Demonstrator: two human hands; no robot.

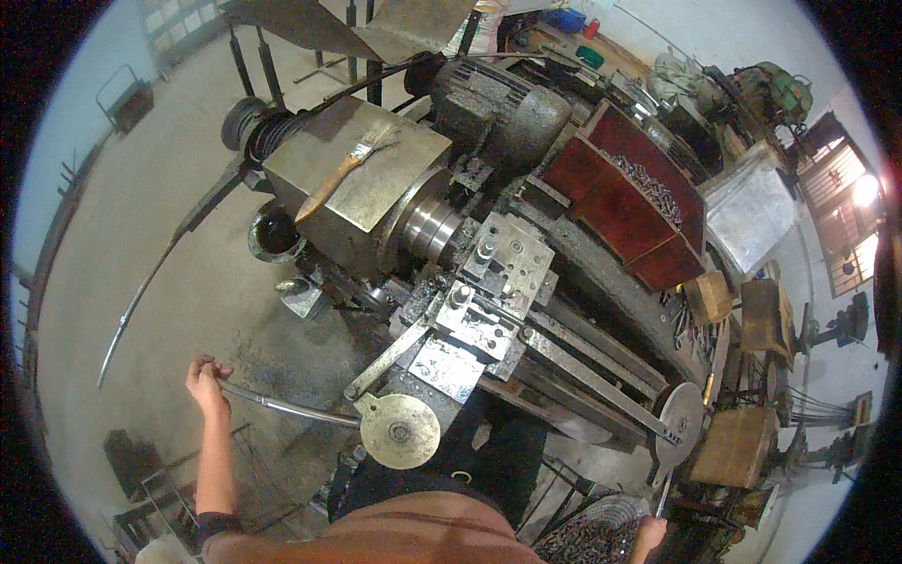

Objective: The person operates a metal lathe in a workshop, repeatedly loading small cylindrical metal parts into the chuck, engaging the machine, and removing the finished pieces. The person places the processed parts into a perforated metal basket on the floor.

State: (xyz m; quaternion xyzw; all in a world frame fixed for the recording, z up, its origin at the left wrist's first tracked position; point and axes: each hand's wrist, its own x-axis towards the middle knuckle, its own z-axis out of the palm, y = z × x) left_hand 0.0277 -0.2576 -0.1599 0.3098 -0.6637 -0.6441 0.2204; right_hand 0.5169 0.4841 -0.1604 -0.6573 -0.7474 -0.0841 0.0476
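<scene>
My left hand (206, 383) is closed round the end of a long metal lever (291, 407). That lever runs to a round metal disc (400, 431) at the front of a lathe. At the lower right, my right hand (648, 534) grips a short lever handle (663, 496) below a second disc (679, 420); its fingers show only in part. Between the hands sits the tool slide (474, 334) with its bolts and flat bars, strewn with metal chips. Behind it is the shiny spindle (433, 228). A wooden-handled brush (338, 176) lies on the headstock cover (399, 150).
A dark red bin (601, 193) with small metal parts stands behind the lathe bed. A wire basket (587, 531) of small parts is beside my right hand. Another long lever (141, 291) juts out at the left. A motor (498, 103) sits behind the headstock.
</scene>
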